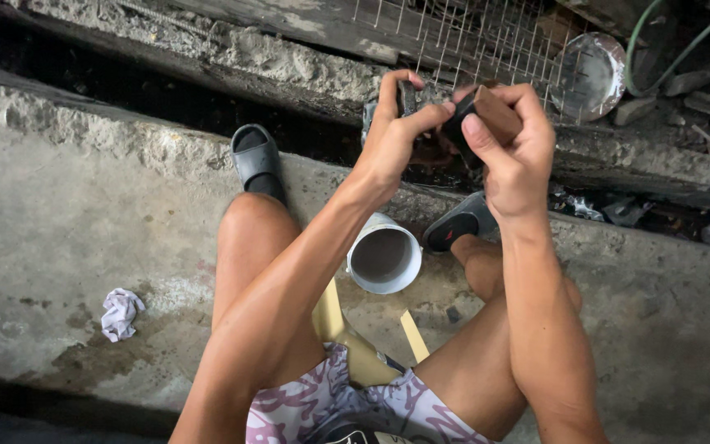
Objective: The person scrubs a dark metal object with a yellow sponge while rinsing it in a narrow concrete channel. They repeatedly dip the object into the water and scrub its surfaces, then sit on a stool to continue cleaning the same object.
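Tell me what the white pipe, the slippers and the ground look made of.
White pipe: likely plastic, smooth, even matte wall. Slippers: apparently rubber or foam, dull grey, moulded in one piece. Ground: concrete, rough, stained, with a crumbling edge.

Head view, steeply down, close overhead

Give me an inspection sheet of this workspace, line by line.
Surface: rough, stained concrete floor, with a dark gutter along its far edge.
Job's things: small dark part in the left hand; brown-and-black block in the right hand.
Clutter: white pipe piece between the feet; crumpled cloth; round metal lid.
Grippers: both hands raised, fingers closed on their things.
Cables: green hose at top right.
Surroundings: wire mesh, grey sandals, yellow stool.
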